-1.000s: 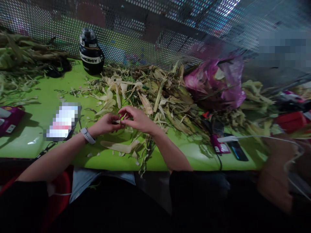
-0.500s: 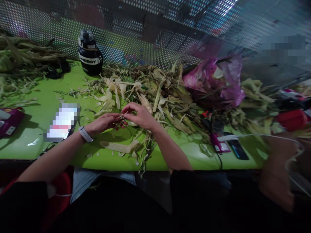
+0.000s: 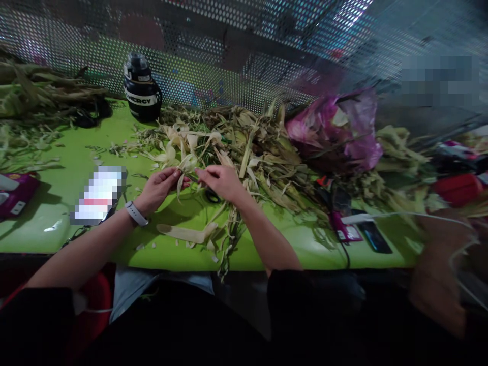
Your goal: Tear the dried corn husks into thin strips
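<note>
My left hand (image 3: pixel 159 187), with a white watch at the wrist, and my right hand (image 3: pixel 221 182) meet over the green table (image 3: pixel 68 152). Both are closed in a pinch on a thin pale leaf strip (image 3: pixel 187 174) stretched between them. A large heap of dry husks and leaves (image 3: pixel 251 147) lies just beyond my fingers. A long pale husk piece (image 3: pixel 186 233) rests on the table below my hands.
A black bottle (image 3: pixel 140 90) stands at the back by the perforated metal screen. A pink plastic bag (image 3: pixel 339 127) sits on the heap at right. Phones and a cable (image 3: pixel 362 229) lie near the front edge. Another leaf pile (image 3: pixel 34 96) is far left; a purple packet (image 3: pixel 15 190) lies at the left edge.
My hands have risen slightly and drawn a little apart, pulling the leaf strip out between them. The rest of the table is unchanged.
</note>
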`<state>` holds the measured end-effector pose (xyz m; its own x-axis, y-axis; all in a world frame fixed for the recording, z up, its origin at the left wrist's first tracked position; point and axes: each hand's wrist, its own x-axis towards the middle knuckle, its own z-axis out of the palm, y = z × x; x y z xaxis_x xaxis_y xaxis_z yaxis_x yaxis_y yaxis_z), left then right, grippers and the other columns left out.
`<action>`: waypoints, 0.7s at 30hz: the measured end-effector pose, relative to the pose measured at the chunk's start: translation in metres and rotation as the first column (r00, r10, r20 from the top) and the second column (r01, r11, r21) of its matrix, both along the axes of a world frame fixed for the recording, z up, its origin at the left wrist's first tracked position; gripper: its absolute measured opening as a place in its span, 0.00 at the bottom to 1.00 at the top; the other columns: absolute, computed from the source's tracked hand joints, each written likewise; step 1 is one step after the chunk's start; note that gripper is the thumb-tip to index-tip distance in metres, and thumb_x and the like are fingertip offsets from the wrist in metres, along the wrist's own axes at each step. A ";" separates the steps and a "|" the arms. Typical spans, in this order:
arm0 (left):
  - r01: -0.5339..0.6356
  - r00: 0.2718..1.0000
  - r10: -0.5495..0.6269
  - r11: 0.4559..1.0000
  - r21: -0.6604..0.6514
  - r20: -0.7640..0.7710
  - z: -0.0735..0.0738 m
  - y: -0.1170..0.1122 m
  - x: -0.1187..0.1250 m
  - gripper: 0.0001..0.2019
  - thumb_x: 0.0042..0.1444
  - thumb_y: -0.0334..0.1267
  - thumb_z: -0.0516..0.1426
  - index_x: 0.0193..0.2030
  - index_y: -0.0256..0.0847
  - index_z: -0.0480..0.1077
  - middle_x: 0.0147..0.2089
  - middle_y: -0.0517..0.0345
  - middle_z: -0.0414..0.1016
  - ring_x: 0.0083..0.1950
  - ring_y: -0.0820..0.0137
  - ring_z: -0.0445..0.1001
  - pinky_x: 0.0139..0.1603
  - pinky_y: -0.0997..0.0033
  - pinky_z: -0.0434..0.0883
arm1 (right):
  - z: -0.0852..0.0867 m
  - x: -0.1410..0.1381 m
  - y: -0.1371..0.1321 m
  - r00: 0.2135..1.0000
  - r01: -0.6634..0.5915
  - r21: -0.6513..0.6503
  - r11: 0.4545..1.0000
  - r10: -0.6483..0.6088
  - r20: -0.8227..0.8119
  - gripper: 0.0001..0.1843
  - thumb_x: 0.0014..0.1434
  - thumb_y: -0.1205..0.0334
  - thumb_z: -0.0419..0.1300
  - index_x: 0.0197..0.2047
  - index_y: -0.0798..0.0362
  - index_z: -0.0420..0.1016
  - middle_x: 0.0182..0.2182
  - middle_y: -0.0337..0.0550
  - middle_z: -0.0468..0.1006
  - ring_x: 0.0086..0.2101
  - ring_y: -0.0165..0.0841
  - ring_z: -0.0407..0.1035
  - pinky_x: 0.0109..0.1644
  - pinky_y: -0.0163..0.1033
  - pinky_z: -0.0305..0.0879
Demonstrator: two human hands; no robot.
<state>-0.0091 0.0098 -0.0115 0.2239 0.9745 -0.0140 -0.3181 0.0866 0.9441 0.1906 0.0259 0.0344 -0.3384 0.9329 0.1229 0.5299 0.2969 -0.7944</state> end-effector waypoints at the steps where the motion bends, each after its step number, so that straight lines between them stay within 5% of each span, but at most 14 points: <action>1: -0.026 1.000 0.026 0.999 0.019 0.002 -0.001 0.001 0.000 0.19 0.51 0.50 0.66 0.42 0.37 0.74 0.36 0.56 0.79 0.39 0.71 0.79 0.48 0.67 0.76 | -0.006 -0.004 0.001 0.998 -0.060 -0.070 0.996 0.060 -0.007 0.26 0.58 0.37 0.58 0.29 0.54 0.76 0.22 0.38 0.72 0.27 0.29 0.64 0.36 0.37 0.63; 4: -0.060 0.998 0.060 0.996 0.063 0.005 -0.003 0.001 0.001 0.19 0.51 0.49 0.66 0.44 0.38 0.75 0.38 0.56 0.79 0.40 0.71 0.78 0.48 0.69 0.76 | -0.025 -0.021 0.003 0.925 -0.250 -0.255 0.934 0.152 -0.348 0.26 0.55 0.36 0.59 0.39 0.52 0.77 0.34 0.40 0.79 0.37 0.31 0.72 0.46 0.38 0.68; 7: -0.023 1.000 0.023 0.998 0.066 0.006 -0.002 -0.001 0.001 0.24 0.52 0.48 0.65 0.53 0.40 0.72 0.40 0.57 0.79 0.40 0.72 0.78 0.48 0.69 0.76 | -0.040 -0.034 0.004 0.782 -0.311 -0.363 0.878 0.019 -0.623 0.25 0.51 0.37 0.65 0.40 0.51 0.76 0.34 0.40 0.79 0.38 0.32 0.73 0.47 0.38 0.71; 13: 0.035 0.998 -0.031 0.997 0.072 -0.053 0.002 -0.006 -0.001 0.37 0.58 0.42 0.62 0.71 0.45 0.52 0.33 0.61 0.75 0.35 0.71 0.77 0.42 0.69 0.75 | -0.049 -0.034 0.009 0.666 -0.151 -0.442 0.884 -0.239 -0.706 0.18 0.45 0.47 0.71 0.33 0.52 0.76 0.30 0.37 0.79 0.33 0.30 0.73 0.43 0.38 0.71; 18: 0.057 0.996 -0.050 0.994 0.089 -0.073 0.003 -0.006 -0.002 0.32 0.59 0.42 0.61 0.68 0.40 0.55 0.33 0.58 0.78 0.32 0.73 0.76 0.39 0.70 0.74 | -0.050 -0.026 0.023 0.503 -0.084 -0.474 0.877 -0.373 -0.779 0.18 0.44 0.50 0.72 0.36 0.49 0.77 0.34 0.37 0.80 0.36 0.29 0.74 0.43 0.36 0.71; 21: 0.104 0.984 -0.086 0.988 0.113 -0.153 0.006 -0.005 -0.006 0.24 0.59 0.45 0.60 0.59 0.38 0.63 0.34 0.55 0.79 0.34 0.70 0.78 0.41 0.67 0.75 | -0.049 -0.020 0.030 0.474 -0.012 -0.473 0.881 -0.411 -0.779 0.20 0.42 0.49 0.73 0.36 0.49 0.77 0.33 0.36 0.80 0.36 0.29 0.73 0.39 0.34 0.70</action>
<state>-0.0147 0.0052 -0.0059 0.3199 0.9454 0.0623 -0.1706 -0.0072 0.9853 0.1708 0.0559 -0.0144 -0.0636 0.9899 -0.1268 -0.4524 -0.1419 -0.8804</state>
